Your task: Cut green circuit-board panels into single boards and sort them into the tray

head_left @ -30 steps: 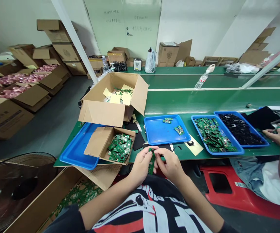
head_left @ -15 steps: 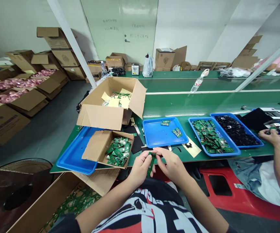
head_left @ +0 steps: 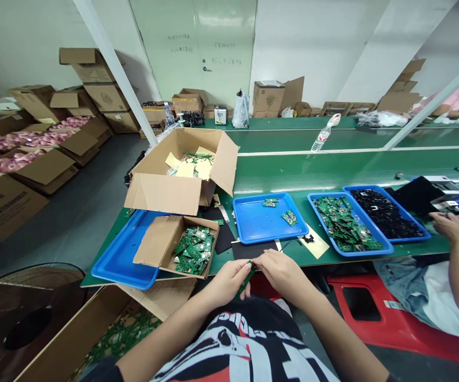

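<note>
Green circuit board point(head_left: 245, 281), held before the shirt just off the near edge of the bench point(head_left: 296, 255). Left, the small carton point(head_left: 153, 241) crowds the left hand point(head_left: 224, 281); ahead, the blue tray point(head_left: 253, 225) leaves a broad bare floor. The long axis slants, upper end rightward toward the bench. The left hand pinches the board; the right hand point(head_left: 281, 269) curls at its upper end, grip unclear. Half a second earlier, the board stood more upright.
</note>
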The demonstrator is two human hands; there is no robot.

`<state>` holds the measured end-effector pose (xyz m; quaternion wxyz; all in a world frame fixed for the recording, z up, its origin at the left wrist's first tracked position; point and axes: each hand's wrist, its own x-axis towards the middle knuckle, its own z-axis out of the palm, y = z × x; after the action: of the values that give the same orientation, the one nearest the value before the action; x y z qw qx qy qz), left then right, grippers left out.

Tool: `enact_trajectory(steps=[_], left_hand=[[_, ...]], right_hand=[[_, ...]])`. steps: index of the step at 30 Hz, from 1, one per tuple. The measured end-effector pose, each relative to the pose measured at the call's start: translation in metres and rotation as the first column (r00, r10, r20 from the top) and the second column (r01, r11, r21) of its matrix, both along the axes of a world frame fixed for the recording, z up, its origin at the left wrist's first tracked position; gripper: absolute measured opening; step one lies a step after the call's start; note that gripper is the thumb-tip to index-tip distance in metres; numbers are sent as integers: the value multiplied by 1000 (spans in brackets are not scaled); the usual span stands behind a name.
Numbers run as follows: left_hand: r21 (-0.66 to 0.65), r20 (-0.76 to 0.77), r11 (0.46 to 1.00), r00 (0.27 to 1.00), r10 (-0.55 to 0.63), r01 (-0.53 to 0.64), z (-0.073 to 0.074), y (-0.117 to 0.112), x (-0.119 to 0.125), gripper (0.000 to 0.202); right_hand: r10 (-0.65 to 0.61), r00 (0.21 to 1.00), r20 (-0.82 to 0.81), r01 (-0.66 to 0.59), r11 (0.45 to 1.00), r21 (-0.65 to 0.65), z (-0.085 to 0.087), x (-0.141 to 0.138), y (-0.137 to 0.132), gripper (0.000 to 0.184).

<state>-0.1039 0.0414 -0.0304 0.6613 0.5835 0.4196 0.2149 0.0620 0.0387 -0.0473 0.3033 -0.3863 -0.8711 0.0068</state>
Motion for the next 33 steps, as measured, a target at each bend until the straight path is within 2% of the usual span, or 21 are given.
enact_trajectory(steps=[7, 10, 13, 15, 18, 20, 25, 30, 33], left_hand=[[-22, -83, 999, 995, -50, 48, 4, 4, -4, 31], [-53, -129, 990, 983, -133, 127, 8, 3, -6, 33], [-153, -85, 962, 967, -241, 226, 8, -2, -4, 33], [-162, -72, 955, 962, -265, 250, 6, -5, -1, 33], [13, -158, 976, 965, -211, 215, 4, -5, 1, 34], [168, -232, 963, 958, -170, 211, 6, -1, 0, 32], [420, -293, 892, 955, -44, 170, 12, 9, -8, 36], [582, -265, 807, 962, 74, 98, 4, 14, -10, 42], [659, -244, 749, 961, 126, 69, 2, 17, -10, 36]], right_hand=[[-14, 1000, 5, 14, 1000, 4, -5, -2, -6, 22], [-62, 998, 14, 62, 998, -1, -5, 1, -3, 16], [-103, 994, -28, 102, 994, -30, -4, 8, 1, 11], [-95, 994, -53, 91, 993, -71, -2, 11, 3, 10], [-90, 991, -94, 80, 990, -114, 3, 14, 4, 9], [-107, 986, -127, 91, 988, -126, 7, 16, 3, 9], [-164, 977, -132, 142, 976, -162, 17, 21, -1, 12], [-135, 985, -106, 111, 972, -206, 18, 19, -5, 10], [-124, 985, -118, 105, 983, -152, 18, 15, -7, 12]])
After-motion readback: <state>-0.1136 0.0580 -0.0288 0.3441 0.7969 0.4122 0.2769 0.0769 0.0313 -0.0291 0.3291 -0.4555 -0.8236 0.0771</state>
